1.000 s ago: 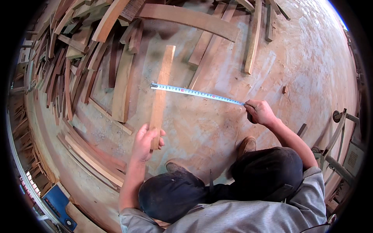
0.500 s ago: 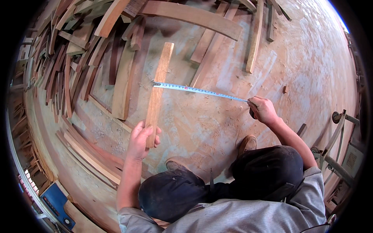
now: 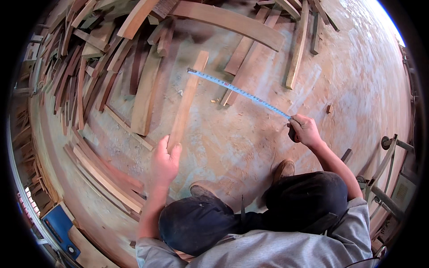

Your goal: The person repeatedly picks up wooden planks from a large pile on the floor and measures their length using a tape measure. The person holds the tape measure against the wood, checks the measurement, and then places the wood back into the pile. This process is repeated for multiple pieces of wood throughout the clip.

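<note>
Left hand [image 3: 164, 161] grips the near end of a wood strip [image 3: 187, 107], thumb on top; right hand [image 3: 304, 130] is closed round a tape measure's dark case [image 3: 293, 134]. Strip's pale brown, flat, straight, over the floor ahead of the left knee; long axis runs away from the person, far end slightly right. Blue-white blade [image 3: 243, 92] slants across its upper part. Floor [image 3: 241, 147] is tan, scuffed, grey-patched, dusty. Timber pile [image 3: 91, 40] upper left, slats [image 3: 106, 179] lower left, metal frame [image 3: 389, 200] right.
</note>
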`<action>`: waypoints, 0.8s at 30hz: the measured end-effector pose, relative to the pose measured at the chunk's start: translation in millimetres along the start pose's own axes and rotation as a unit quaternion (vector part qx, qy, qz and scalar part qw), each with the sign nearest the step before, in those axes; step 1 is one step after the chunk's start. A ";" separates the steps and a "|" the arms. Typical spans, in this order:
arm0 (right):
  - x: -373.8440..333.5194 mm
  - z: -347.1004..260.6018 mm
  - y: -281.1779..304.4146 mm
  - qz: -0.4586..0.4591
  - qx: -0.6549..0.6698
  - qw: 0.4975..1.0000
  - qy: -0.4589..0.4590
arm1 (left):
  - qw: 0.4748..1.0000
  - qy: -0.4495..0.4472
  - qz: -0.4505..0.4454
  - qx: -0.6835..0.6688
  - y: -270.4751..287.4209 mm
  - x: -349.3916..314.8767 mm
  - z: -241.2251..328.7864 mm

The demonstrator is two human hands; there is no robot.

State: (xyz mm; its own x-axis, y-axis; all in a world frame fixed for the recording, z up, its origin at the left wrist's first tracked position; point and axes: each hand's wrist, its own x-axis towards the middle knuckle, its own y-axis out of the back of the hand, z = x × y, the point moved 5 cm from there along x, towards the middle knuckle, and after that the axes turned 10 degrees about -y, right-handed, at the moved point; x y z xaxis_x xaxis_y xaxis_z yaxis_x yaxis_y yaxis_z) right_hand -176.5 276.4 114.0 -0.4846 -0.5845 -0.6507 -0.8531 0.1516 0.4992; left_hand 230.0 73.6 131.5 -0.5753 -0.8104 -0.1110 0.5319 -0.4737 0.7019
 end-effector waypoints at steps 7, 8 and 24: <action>2.7 -3.0 2.4 0.039 0.001 0.999 0.029 | 0.999 0.022 0.018 0.045 -2.7 -13.9 -2.4; 2.4 -4.4 3.1 0.032 0.002 0.999 0.017 | 0.999 0.039 -0.011 0.028 -5.3 -14.5 -3.9; -41.4 -175.4 -94.4 -0.293 0.226 0.922 -0.116 | 0.698 0.146 0.003 -0.701 -37.8 -6.2 11.1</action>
State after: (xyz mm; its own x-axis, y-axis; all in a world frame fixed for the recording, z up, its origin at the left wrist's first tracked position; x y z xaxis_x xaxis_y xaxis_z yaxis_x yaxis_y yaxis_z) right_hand -42.1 146.4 194.2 0.1020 -0.4930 -0.8640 -0.9493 0.2116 -0.2327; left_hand 206.5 100.4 113.4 -0.5279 -0.7528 -0.3933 0.7373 -0.1763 -0.6521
